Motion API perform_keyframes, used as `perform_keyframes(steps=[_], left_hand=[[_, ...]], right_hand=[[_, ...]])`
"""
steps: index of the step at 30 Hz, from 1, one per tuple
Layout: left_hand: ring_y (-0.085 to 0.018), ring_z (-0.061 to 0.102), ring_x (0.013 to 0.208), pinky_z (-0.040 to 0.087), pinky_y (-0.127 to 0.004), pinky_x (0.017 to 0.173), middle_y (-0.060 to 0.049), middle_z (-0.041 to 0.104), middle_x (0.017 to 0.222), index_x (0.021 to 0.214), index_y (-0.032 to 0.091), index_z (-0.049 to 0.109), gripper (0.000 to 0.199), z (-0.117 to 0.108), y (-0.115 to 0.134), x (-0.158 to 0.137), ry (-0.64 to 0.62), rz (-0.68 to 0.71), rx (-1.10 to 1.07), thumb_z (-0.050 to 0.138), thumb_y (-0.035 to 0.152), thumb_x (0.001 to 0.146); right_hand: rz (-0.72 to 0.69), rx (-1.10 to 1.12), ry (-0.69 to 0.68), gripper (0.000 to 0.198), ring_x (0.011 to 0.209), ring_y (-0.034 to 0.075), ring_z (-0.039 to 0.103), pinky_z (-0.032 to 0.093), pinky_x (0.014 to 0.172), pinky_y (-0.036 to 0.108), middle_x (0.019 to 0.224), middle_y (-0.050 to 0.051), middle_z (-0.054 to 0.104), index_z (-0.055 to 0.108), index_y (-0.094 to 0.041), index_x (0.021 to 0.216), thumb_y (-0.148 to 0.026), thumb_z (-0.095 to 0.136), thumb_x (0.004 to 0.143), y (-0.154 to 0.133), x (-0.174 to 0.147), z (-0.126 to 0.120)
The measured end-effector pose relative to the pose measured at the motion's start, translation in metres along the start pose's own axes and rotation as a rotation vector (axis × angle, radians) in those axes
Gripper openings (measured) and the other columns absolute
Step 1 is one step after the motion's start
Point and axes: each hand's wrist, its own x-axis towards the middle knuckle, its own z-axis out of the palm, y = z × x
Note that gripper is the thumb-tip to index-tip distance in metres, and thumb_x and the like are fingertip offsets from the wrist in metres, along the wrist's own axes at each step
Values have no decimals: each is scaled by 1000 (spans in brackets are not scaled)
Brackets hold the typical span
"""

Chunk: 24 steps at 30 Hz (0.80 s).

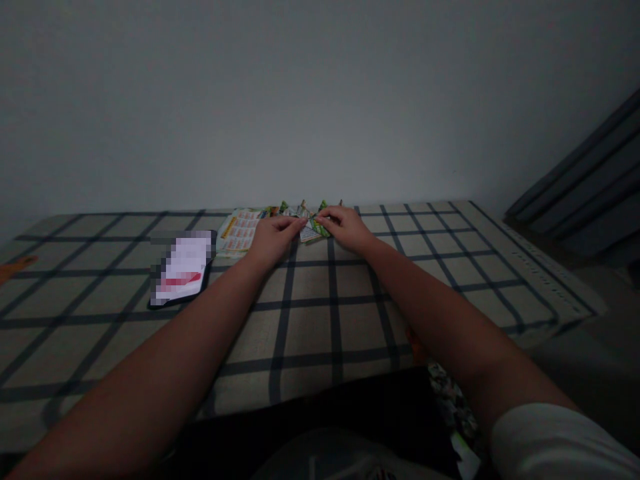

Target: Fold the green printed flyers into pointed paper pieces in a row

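Paper (311, 233) with green-and-white print, creased

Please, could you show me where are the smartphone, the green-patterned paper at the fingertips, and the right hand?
Smartphone (184, 268): head view, middle of its lit screen.
Green-patterned paper (310, 233): head view, pale printed part below the fingertips.
Right hand (347, 227): head view, back of the hand.

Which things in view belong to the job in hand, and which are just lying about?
In the job:
- Folded paper, between the fingertips of both hands
- Left hand
- Right hand
- Possibly the sheet by the left hand

Lying about:
- Phone, lit, left of the sheet
- Orange item, far left; can't tell what
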Motion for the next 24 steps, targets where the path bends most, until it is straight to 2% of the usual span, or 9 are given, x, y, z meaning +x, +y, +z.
perform_keyframes(steps=[6, 15, 20, 24], left_hand=[[-16, 54, 61, 41, -29, 61, 0, 64, 60, 77, 17, 79, 39, 0, -4, 2, -21, 28, 20, 69, 54, 84], [-15, 53, 59, 39, -27, 57, -1, 62, 59, 75, 17, 76, 45, 0, -5, 2, -48, 11, 25, 66, 61, 84], [-16, 59, 64, 45, -27, 60, -3, 70, 69, 79, 17, 76, 35, 2, -8, 1, -89, -32, -54, 74, 52, 76], [-17, 62, 65, 48, -27, 63, -4, 72, 71, 79, 17, 75, 31, 3, -8, 1, -113, -21, -36, 75, 48, 75]], right_hand=[[2, 11, -4, 20, 77, 17, 56, 41, 73, 30, 85, 5, 68, 69, -16, 91, -32, 59, 97, 3, 1, 1], [-4, -37, 1, 21, 76, 17, 55, 41, 73, 32, 86, 5, 68, 69, -17, 92, -34, 59, 97, 4, 2, 2], [-24, -43, -19, 21, 77, 18, 55, 41, 73, 31, 87, 6, 69, 70, -17, 92, -35, 60, 96, 3, 1, 1], [-27, -52, -36, 20, 79, 19, 57, 41, 74, 31, 90, 7, 70, 70, -17, 93, -34, 60, 96, 2, 1, 0]])
